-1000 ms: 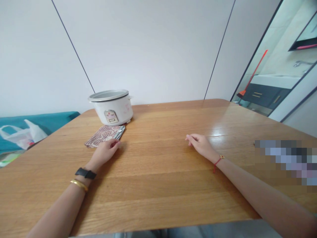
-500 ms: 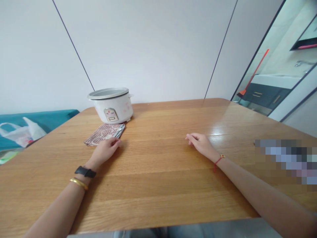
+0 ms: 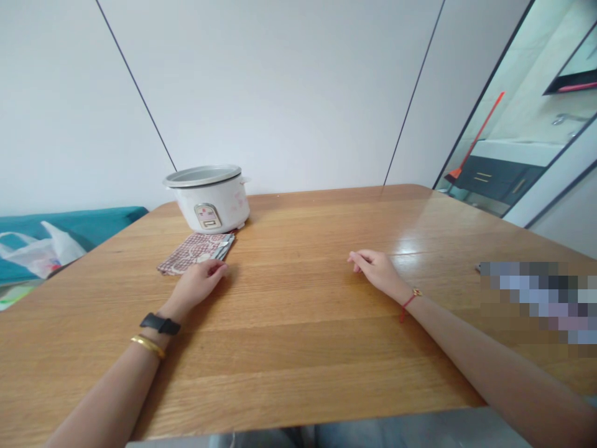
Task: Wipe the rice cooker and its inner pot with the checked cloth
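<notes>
My left hand rests on the wooden table, fingers loosely curled and empty, its fingertips at the near edge of a folded red-and-white patterned cloth. Grey utensil handles lie on the cloth's right side. Behind the cloth stands a white rice cooker without a lid. My right hand lies on the table's middle right, fingers relaxed and slightly apart, holding nothing. A black band and gold bangle are on my left wrist, a red string on my right.
A teal seat with a white plastic bag is at the left beyond the table. A white wall stands behind. At the right, a doorway shows a dark cabinet and an orange broom. A blurred patch covers something on the table's right.
</notes>
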`<action>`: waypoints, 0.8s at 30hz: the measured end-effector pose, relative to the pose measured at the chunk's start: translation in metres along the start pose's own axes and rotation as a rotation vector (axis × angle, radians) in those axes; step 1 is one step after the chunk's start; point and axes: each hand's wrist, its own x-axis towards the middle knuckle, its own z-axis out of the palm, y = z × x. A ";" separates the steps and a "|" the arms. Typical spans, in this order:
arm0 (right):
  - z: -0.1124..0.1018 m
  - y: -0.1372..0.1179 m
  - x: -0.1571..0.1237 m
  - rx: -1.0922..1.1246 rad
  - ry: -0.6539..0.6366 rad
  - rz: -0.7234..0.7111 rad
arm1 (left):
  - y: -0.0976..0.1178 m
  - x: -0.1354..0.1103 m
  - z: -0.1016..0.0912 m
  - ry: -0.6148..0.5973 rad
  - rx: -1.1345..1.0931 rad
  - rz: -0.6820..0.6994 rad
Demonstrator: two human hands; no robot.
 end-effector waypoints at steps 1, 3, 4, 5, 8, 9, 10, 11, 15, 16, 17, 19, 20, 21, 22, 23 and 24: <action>0.000 0.000 0.000 0.000 -0.004 0.001 | 0.000 0.000 0.000 0.000 -0.002 0.002; 0.000 0.000 0.000 0.001 -0.007 0.002 | -0.001 0.000 0.001 0.001 -0.005 0.008; 0.000 -0.001 0.000 0.000 -0.005 0.002 | -0.001 0.000 0.001 0.001 -0.006 0.012; 0.000 -0.002 0.000 -0.001 -0.002 -0.001 | -0.001 0.000 0.001 0.000 -0.006 0.015; 0.000 -0.004 0.000 -0.002 0.002 -0.009 | -0.002 0.000 0.002 -0.002 -0.003 0.018; 0.000 -0.004 0.000 0.000 0.001 -0.011 | -0.002 0.001 0.002 -0.005 -0.003 0.018; 0.000 -0.004 0.000 0.003 0.000 -0.012 | -0.002 0.001 0.001 -0.009 -0.003 0.016; 0.000 -0.004 0.000 0.004 -0.001 -0.011 | -0.002 0.001 0.001 -0.014 -0.003 0.015; 0.000 -0.003 0.002 -0.001 -0.003 -0.007 | -0.001 0.001 0.000 -0.018 -0.004 0.018; 0.001 -0.003 0.001 -0.003 -0.002 -0.006 | -0.001 0.000 0.000 -0.015 -0.004 0.020; 0.001 -0.003 0.000 -0.005 0.000 -0.007 | -0.001 0.000 0.001 -0.014 -0.006 0.023; 0.002 -0.003 -0.002 -0.013 0.008 -0.011 | 0.000 -0.001 0.004 -0.004 -0.020 0.016; 0.002 -0.003 -0.003 -0.026 0.009 -0.014 | 0.000 -0.001 0.004 0.004 -0.040 -0.002; 0.001 -0.003 -0.003 -0.052 0.001 -0.024 | 0.000 0.001 0.003 -0.003 -0.079 -0.035; 0.000 -0.004 0.000 -0.098 -0.018 -0.047 | 0.000 0.004 0.000 -0.031 -0.148 -0.090; -0.002 -0.005 0.004 -0.159 -0.050 -0.082 | -0.001 0.009 -0.006 -0.064 -0.256 -0.173; -0.003 -0.007 0.013 -0.219 -0.090 -0.121 | -0.002 0.017 -0.015 -0.088 -0.386 -0.272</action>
